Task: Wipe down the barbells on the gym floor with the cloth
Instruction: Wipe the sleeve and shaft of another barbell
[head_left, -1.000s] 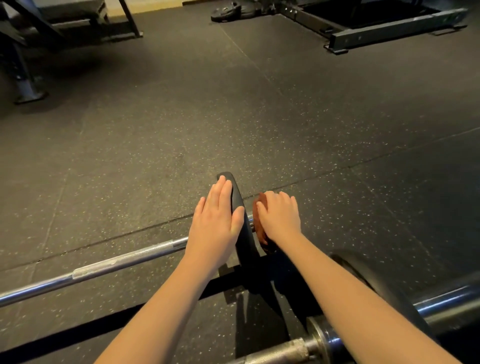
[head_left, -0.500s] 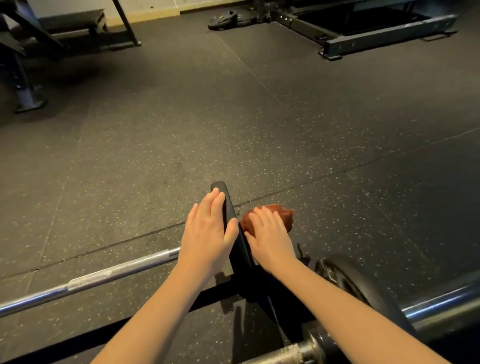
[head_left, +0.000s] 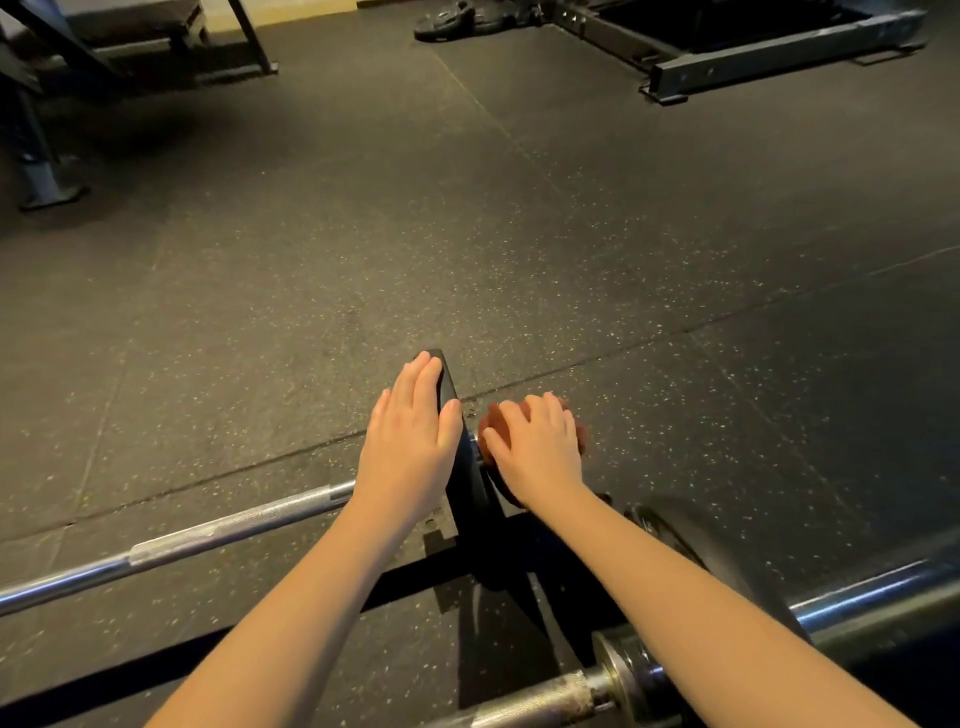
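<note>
Left hand (head_left: 410, 447) flat, fingers straight, steadies plate (head_left: 451, 387) from barbell shaft (head_left: 234, 530) side. Right hand (head_left: 535, 452), on plate's outer side, grips cloth (head_left: 491, 423). Brace plate, press firmly, rub full circles.

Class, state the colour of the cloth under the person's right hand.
Reddish-brown cloth, seen in the head view.
</note>
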